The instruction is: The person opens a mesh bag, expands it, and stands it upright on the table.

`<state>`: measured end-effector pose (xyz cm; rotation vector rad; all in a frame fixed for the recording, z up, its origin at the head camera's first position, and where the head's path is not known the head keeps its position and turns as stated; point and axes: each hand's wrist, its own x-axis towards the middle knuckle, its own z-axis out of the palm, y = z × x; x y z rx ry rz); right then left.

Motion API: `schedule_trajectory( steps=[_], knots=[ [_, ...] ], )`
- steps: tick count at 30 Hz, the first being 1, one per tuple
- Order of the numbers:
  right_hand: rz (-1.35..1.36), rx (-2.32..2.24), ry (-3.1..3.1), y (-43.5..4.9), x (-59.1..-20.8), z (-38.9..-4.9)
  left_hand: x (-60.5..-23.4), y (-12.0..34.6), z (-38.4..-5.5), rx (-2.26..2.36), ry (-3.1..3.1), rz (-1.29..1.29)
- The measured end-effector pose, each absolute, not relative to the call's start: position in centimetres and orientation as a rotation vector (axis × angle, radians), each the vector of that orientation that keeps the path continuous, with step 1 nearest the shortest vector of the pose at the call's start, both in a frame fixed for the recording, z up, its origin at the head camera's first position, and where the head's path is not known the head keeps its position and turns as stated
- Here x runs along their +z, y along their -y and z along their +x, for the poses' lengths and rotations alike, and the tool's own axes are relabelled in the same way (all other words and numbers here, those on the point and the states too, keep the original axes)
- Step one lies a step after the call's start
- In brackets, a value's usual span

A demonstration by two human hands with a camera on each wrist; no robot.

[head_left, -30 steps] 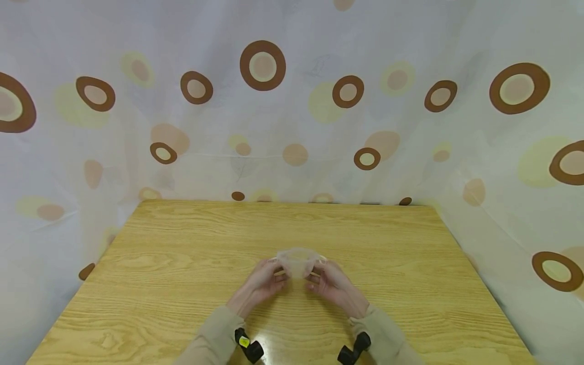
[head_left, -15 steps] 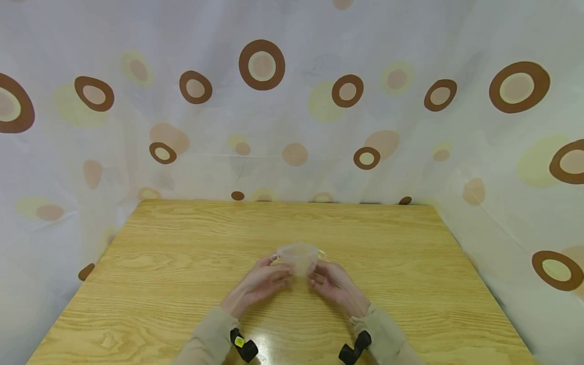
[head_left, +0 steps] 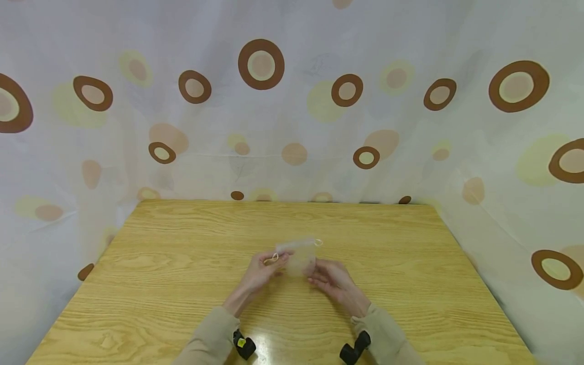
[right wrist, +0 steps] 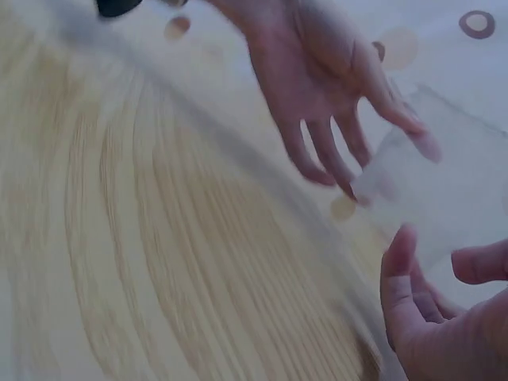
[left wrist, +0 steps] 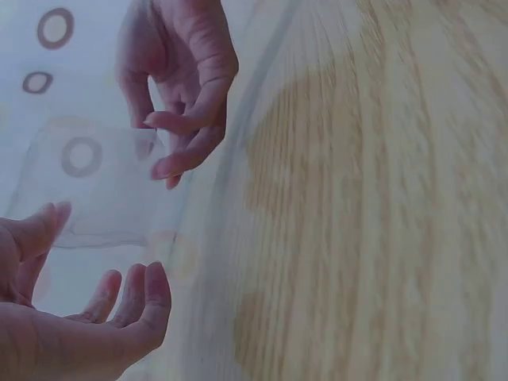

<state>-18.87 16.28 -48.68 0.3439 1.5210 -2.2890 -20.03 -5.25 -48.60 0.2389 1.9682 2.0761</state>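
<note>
A small sheer whitish drawstring pouch (head_left: 301, 259) with a pale cord loop at each upper corner is held up above the table. In the head view its top edge slants, higher at the right. My left hand (head_left: 258, 274) pinches the pouch's left side near the top, thumb in front. Lower on the right side, my right hand (head_left: 335, 285) holds it by the fingers. The left wrist view shows the see-through pouch (left wrist: 103, 186) between both hands, lying fairly flat. Nothing can be seen inside the pouch.
The wood-grain table (head_left: 182, 233) extends around the hands. A white curtain (head_left: 292, 111) with brown rings and pale dots surrounds its back and sides. Black wrist cameras (head_left: 244, 346) sit on the beige sleeves.
The pouch has gone from a wide, rounded mouth to a flatter shape, its right upper corner now raised. My left thumb has come onto its front; the right hand has barely moved.
</note>
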Motion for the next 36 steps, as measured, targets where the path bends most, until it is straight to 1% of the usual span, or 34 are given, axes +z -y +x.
schedule_trajectory(
  steps=[8,15,23,36],
  knots=[
    [0.066,-2.096,-2.177,-16.8,-48.7,-19.1,-49.0,6.2,-20.2,1.976,-2.101,0.298],
    [-0.136,-1.997,-2.369,-16.8,-48.3,-19.1,-49.6,6.8,-20.8,1.907,-2.142,0.32],
    [-0.151,-1.976,-2.389,-16.6,-48.4,-19.2,-50.0,7.1,-20.9,1.935,-2.111,0.314],
    [-0.132,-1.982,-2.388,-16.7,-48.6,-19.3,-49.6,7.6,-20.6,1.892,-2.123,0.365]
  ],
)
